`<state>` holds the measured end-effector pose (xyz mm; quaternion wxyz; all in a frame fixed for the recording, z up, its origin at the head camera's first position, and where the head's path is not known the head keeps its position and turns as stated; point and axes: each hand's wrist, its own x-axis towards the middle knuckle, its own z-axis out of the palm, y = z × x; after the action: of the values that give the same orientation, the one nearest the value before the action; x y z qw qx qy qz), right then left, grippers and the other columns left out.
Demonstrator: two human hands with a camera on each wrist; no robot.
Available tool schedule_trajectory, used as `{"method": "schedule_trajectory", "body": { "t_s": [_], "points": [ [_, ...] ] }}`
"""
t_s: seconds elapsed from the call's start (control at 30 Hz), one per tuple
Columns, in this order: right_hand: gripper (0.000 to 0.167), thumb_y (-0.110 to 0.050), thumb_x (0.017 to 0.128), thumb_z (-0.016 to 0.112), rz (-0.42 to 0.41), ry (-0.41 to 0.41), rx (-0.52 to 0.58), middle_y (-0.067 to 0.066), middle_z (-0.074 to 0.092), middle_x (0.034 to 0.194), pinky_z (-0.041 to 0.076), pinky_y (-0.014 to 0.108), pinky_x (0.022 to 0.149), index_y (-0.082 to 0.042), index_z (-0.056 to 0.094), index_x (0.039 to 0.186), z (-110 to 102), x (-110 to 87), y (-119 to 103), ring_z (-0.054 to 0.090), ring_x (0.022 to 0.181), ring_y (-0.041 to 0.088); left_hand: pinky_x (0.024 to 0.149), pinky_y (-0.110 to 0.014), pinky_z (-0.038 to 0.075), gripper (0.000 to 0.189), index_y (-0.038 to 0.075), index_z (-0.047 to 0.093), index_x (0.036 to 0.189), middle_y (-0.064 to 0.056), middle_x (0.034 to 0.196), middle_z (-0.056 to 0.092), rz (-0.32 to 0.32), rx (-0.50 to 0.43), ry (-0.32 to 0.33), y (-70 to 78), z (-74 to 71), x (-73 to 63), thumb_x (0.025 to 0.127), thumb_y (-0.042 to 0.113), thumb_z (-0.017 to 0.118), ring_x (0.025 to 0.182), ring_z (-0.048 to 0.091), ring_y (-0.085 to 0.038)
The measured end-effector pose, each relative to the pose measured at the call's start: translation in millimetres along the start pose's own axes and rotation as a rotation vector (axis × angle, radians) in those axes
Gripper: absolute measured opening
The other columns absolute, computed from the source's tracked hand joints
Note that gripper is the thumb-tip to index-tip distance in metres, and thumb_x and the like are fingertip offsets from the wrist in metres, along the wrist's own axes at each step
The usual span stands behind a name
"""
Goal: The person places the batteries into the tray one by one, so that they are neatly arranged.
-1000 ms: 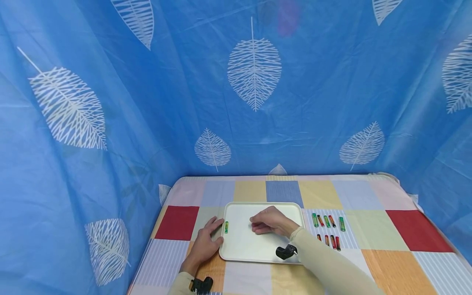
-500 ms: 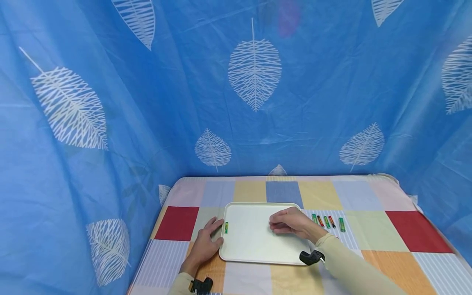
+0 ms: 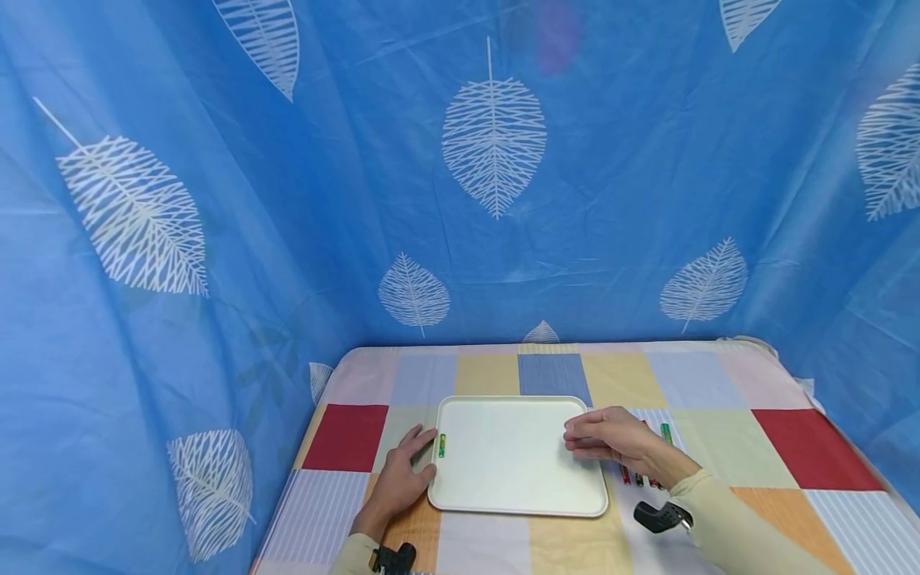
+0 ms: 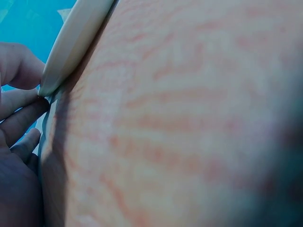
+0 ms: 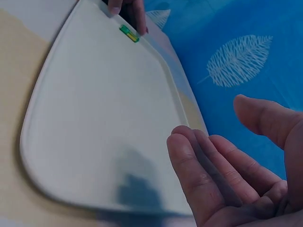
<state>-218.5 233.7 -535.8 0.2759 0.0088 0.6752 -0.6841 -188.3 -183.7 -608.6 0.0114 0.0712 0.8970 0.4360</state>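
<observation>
At the left rim of the cream tray (image 3: 517, 455): our left hand (image 3: 399, 477) rests against the edge, fingers fairly straight and spread, not clamped. We judge that light, even pressure is enough to stop the tray sliding.

Green-and-yellow battery (image 3: 442, 446): it lies inside the tray along the left side, just beside our left fingers. A bump could set it rolling, so we would hold the rim quietly.

Tabletop (image 3: 485, 375): the patchwork cloth carries the tray flat, and we would watch for it rucking under the edge.

Right hand (image 3: 621, 435): it hovers at the tray's right rim, thumb and fingers apart with nothing held between them.

Batteries beyond the rim: red ones (image 3: 626, 477) and a green one (image 3: 666, 434) lie right of the tray, partly hidden by our arm, so we cannot count them. For a clean pick-up, we would pinch one across its middle, lift straight, keep the right sleeve (image 3: 733, 519) off its neighbours, and release only once it lies flat.
</observation>
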Motion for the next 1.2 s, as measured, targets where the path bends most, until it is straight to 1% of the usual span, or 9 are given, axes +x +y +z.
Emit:
{"method": "schedule_trajectory", "body": {
  "t_s": [0.17, 0.3, 0.5, 0.63, 0.77, 0.97, 1.07, 1.2],
  "points": [
    [0.053, -0.015, 0.105, 0.073, 0.015, 0.013, 0.002, 0.017, 0.081, 0.12, 0.065, 0.038, 0.098, 0.019, 0.057, 0.143, -25.4, -20.1, 2.3, 0.081, 0.109, 0.022, 0.124, -0.073, 0.036, 0.061, 0.007, 0.064, 0.153, -0.028, 0.169, 0.045, 0.008, 0.003, 0.001, 0.3, -0.4, -0.7, 0.093, 0.005, 0.075, 0.157, 0.042, -0.054],
    [0.053, -0.017, 0.105, 0.074, 0.041, 0.05, -0.025, 0.016, 0.081, 0.121, 0.065, 0.039, 0.097, 0.017, 0.06, 0.143, -43.7, -35.9, 4.0, 0.081, 0.11, 0.023, 0.125, -0.072, 0.035, 0.061, 0.008, 0.063, 0.154, -0.027, 0.169, 0.044, -0.008, 0.002, -0.004, -0.3, 0.1, -1.0, 0.094, 0.006, 0.075, 0.157, 0.041, -0.053],
    [0.05, -0.018, 0.107, 0.071, 0.058, 0.044, -0.009, 0.012, 0.081, 0.122, 0.065, 0.039, 0.098, 0.015, 0.061, 0.143, -69.8, -57.8, 7.6, 0.081, 0.112, 0.021, 0.126, -0.072, 0.035, 0.061, 0.01, 0.063, 0.154, -0.026, 0.17, 0.044, -0.026, 0.0, -0.012, -0.6, -0.6, 0.1, 0.094, 0.007, 0.075, 0.158, 0.04, -0.053],
    [0.051, -0.018, 0.107, 0.07, 0.06, 0.054, -0.018, 0.011, 0.081, 0.123, 0.064, 0.04, 0.098, 0.017, 0.059, 0.144, -84.7, -69.9, 8.8, 0.081, 0.111, 0.02, 0.125, -0.073, 0.035, 0.061, 0.009, 0.063, 0.154, -0.026, 0.17, 0.044, -0.014, -0.006, -0.005, -0.3, -1.1, 0.0, 0.094, 0.006, 0.074, 0.158, 0.04, -0.053],
    [0.052, -0.019, 0.108, 0.07, 0.079, 0.073, -0.02, 0.009, 0.082, 0.121, 0.065, 0.039, 0.097, 0.017, 0.058, 0.144, -95.5, -79.5, 10.8, 0.082, 0.109, 0.021, 0.125, -0.074, 0.035, 0.062, 0.009, 0.063, 0.155, -0.026, 0.17, 0.044, -0.003, 0.004, 0.001, 0.0, -0.3, 0.2, 0.094, 0.007, 0.075, 0.157, 0.041, -0.054],
    [0.05, -0.022, 0.107, 0.071, 0.118, 0.11, -0.049, 0.01, 0.083, 0.116, 0.066, 0.038, 0.095, 0.015, 0.063, 0.139, -105.7, -87.0, 16.6, 0.082, 0.106, 0.022, 0.125, -0.073, 0.035, 0.062, 0.009, 0.062, 0.155, -0.026, 0.17, 0.044, -0.002, -0.005, -0.001, -0.5, 0.7, 0.1, 0.094, 0.007, 0.073, 0.158, 0.04, -0.053],
    [0.045, -0.021, 0.107, 0.072, 0.133, 0.123, -0.052, 0.011, 0.083, 0.114, 0.066, 0.036, 0.092, 0.014, 0.067, 0.134, -109.4, -89.1, 20.5, 0.083, 0.103, 0.021, 0.125, -0.073, 0.035, 0.062, 0.009, 0.062, 0.156, -0.025, 0.17, 0.044, 0.001, -0.005, -0.002, -1.1, 0.6, 0.4, 0.095, 0.007, 0.073, 0.158, 0.04, -0.053],
    [0.037, -0.018, 0.107, 0.071, 0.149, 0.111, -0.059, 0.011, 0.084, 0.109, 0.067, 0.034, 0.09, 0.012, 0.071, 0.129, -112.5, -91.1, 28.7, 0.083, 0.099, 0.019, 0.124, -0.074, 0.035, 0.062, 0.01, 0.062, 0.156, -0.025, 0.171, 0.044, 0.005, -0.001, -0.003, -0.6, 0.0, 1.1, 0.095, 0.008, 0.073, 0.158, 0.04, -0.053]
  ]
}}
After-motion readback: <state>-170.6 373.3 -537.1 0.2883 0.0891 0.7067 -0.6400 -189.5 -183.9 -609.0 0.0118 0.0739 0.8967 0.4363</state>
